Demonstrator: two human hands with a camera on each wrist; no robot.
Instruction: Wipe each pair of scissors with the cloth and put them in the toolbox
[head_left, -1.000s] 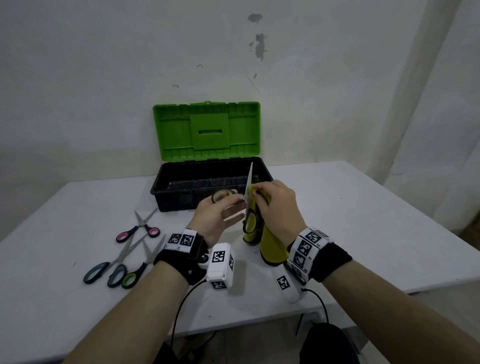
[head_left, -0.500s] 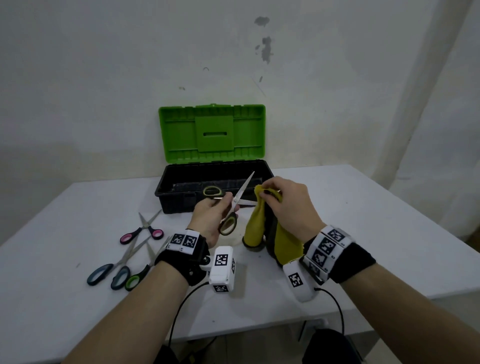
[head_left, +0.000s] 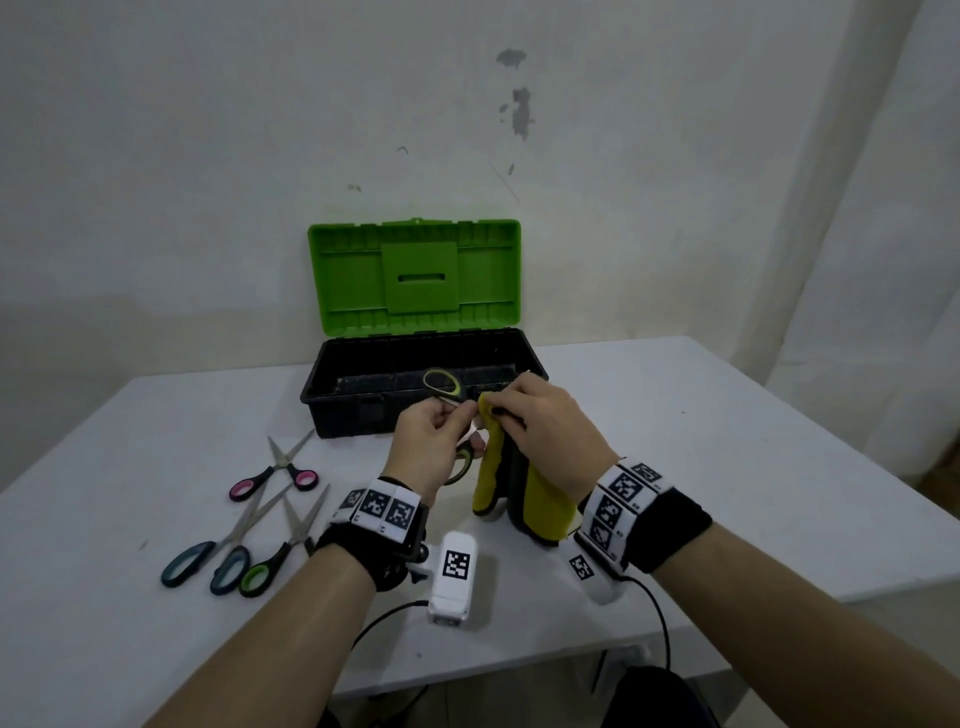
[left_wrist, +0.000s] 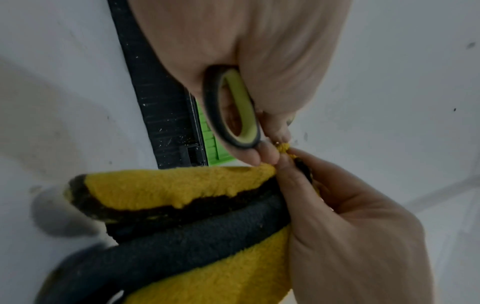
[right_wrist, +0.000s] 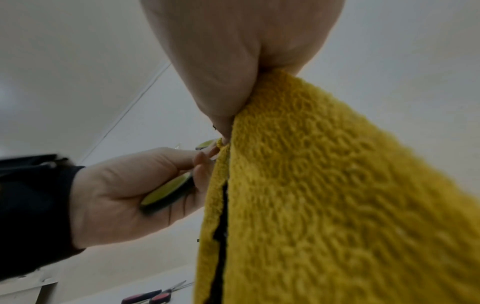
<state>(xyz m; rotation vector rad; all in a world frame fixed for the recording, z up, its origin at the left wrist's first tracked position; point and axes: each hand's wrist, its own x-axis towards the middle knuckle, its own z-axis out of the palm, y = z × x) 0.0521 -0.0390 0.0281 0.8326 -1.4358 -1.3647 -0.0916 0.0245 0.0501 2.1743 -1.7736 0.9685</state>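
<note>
Fingers (head_left: 457, 415) of the left hand (head_left: 431, 447) pinch the green-handled scissors (head_left: 443, 383); the right hand (head_left: 545, 431) pinches the fluffy yellow cloth (head_left: 491, 467) before the open plastic toolbox (head_left: 358, 410) at the surface's (head_left: 727, 467) far edge. Left wrist: an oval rubbery loop. Right wrist: knobbly terry pile. No writing is readable.

Four pairs of scissors (head_left: 274, 475), one cloth (head_left: 545, 506), one toolbox (head_left: 358, 410).
</note>
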